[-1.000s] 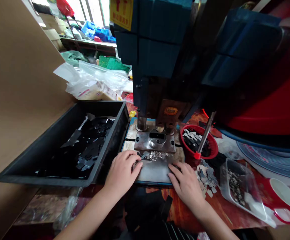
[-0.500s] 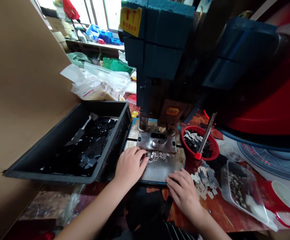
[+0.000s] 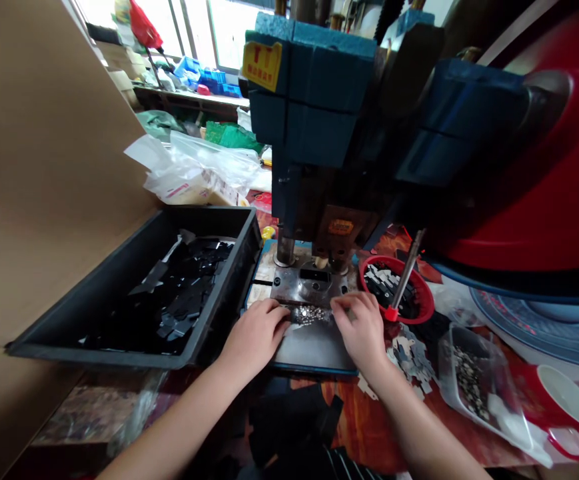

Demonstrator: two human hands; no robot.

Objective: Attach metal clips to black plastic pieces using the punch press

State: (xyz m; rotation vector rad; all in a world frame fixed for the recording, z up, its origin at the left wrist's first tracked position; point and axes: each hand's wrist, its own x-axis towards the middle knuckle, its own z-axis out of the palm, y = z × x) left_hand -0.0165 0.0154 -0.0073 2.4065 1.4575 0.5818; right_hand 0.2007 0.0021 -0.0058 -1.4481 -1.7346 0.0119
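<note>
A blue press machine (image 3: 314,107) stands before me, with a metal die block (image 3: 302,285) on its base. In front of the die, a pile of small shiny metal pieces (image 3: 310,314) lies on a flat steel plate (image 3: 309,347). My left hand (image 3: 255,335) rests at the left of this pile, thumb and fingers drawn together; anything in them is hidden. At the pile's right, by the die's corner, my right hand (image 3: 362,328) has its fingers curled in to the thumb. What it pinches, if anything, is too small to see.
Left is a black bin (image 3: 219,300) of dark flat pieces. On the right stand a red basket (image 3: 426,303) with a metal rod, loose grey metal tabs (image 3: 412,360), a clear plastic box (image 3: 449,373) of small parts and a red mug (image 3: 534,393). Cardboard (image 3: 44,167) rises at left.
My right hand has moved forward from the plate's front right edge to the metal pieces, and its fingers have curled. My left hand stays at the pile's left. The view has shifted slightly.
</note>
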